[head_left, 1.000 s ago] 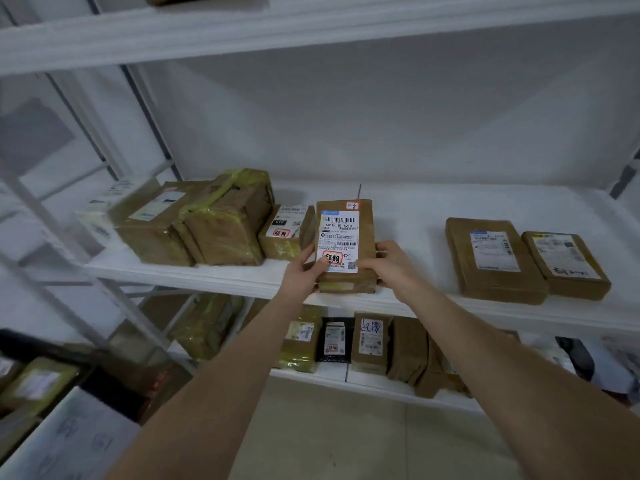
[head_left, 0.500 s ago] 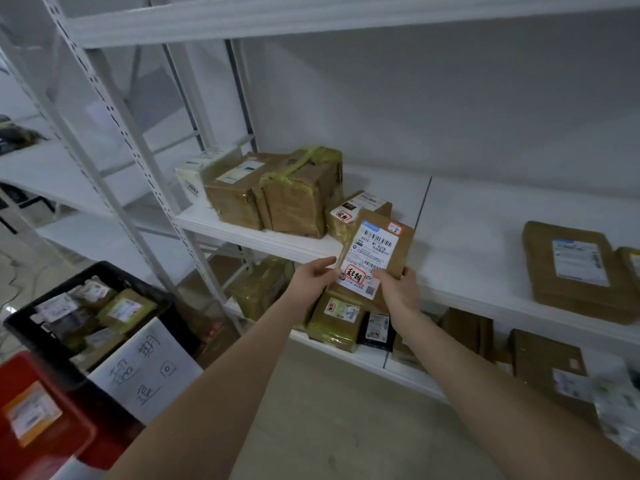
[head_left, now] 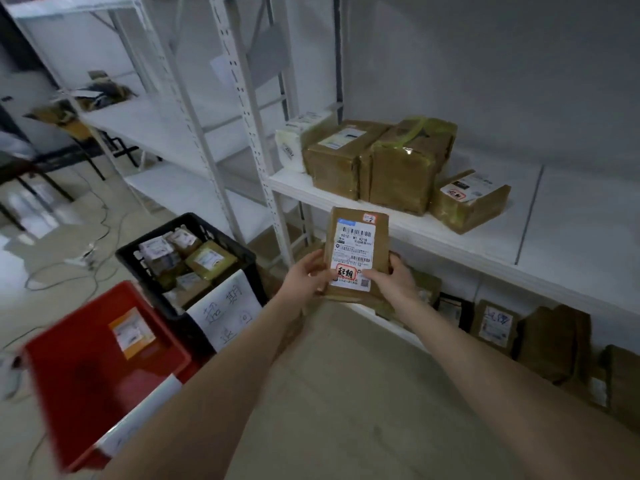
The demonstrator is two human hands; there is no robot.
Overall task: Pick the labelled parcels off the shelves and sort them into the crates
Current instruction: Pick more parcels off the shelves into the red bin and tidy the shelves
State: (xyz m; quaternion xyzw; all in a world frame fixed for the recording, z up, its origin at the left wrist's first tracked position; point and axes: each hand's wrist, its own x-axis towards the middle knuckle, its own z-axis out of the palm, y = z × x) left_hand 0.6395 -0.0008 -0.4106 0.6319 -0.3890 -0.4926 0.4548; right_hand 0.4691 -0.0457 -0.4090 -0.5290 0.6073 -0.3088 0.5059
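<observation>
A flat brown parcel point(head_left: 355, 237) with a white shipping label and a red-ringed sticker is held upright in the air, in front of the white shelf point(head_left: 450, 237). My left hand point(head_left: 304, 278) grips its lower left edge and my right hand point(head_left: 394, 278) grips its lower right edge. Left of my hands, on the floor, stands a black crate point(head_left: 225, 244) holding several labelled parcels, with a handwritten paper sign on its front. Nearer to me is a red crate point(head_left: 86, 375) containing one small labelled parcel point(head_left: 130, 332).
Several brown parcels point(head_left: 381, 161) stand on the middle shelf, with more on the lower shelf point(head_left: 519, 327). White uprights point(head_left: 256, 133) rise behind the black crate. Cables point(head_left: 86, 265) trail over the floor at the left, near dark chairs and another shelf unit.
The parcel has come off the shelf and moved down and left in both hands. My view has swung left, bringing the black and red crates fully into sight.
</observation>
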